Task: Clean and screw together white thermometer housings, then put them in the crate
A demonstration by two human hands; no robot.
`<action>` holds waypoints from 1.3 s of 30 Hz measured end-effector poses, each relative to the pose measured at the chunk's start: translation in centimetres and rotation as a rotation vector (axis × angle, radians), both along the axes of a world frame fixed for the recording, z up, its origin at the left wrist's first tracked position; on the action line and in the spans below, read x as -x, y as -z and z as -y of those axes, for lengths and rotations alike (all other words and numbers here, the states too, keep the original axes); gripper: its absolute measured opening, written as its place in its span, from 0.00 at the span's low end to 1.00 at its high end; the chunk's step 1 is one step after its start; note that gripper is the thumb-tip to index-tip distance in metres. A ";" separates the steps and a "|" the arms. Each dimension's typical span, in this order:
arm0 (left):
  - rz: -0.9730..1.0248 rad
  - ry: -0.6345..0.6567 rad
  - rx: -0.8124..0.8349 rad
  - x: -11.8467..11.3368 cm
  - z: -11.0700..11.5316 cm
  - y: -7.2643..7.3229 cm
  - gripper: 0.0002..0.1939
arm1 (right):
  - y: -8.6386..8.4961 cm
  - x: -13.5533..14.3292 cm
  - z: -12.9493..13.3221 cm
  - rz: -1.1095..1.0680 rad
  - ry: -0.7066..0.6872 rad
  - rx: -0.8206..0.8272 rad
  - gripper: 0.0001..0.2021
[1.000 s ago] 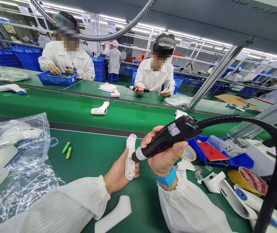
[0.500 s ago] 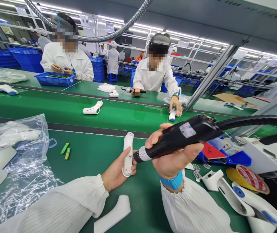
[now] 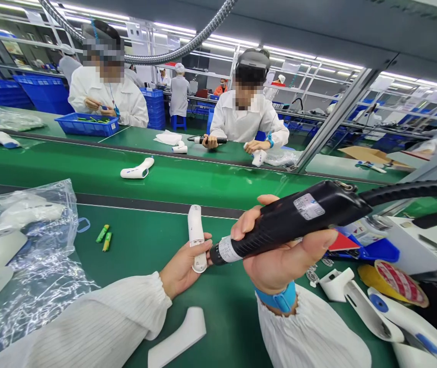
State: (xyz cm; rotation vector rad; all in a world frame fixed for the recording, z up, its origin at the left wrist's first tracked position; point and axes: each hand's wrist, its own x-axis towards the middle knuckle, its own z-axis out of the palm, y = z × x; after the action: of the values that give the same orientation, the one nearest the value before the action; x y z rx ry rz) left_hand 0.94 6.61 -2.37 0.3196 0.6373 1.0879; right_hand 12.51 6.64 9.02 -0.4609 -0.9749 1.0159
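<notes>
My left hand is closed round a white forehead thermometer, its thumb lying across the lower part. The thermometer stands roughly upright, its inner side partly facing me. In my right hand is a black electric screwdriver with a thick cable. Its nose points left, close to the fingers of my left hand; whether the bit touches anything is hidden. A curved white housing piece lies on the green bench below my hands. Two green batteries lie to the left.
Clear plastic bags holding white parts cover the bench's left side. At right are white housings, a tape roll and a blue tray. A green conveyor belt carries a thermometer. Two co-workers sit opposite.
My left hand has shifted slightly left and its thumb now crosses the thermometer. The screwdriver has turned a little. Belt items moved left. A co-worker has lifted a white device off the belt.
</notes>
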 end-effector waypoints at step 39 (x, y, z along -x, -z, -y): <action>-0.088 0.129 -0.020 0.0 0.4 -0.5 0.11 | -0.8 -0.6 1.0 0.124 -0.042 -0.101 0.30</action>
State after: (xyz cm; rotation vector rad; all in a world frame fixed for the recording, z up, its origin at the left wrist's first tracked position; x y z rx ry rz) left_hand 0.90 6.21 -1.86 0.4227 0.6753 0.9612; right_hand 13.14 5.61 9.86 -0.4252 -1.1459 0.9797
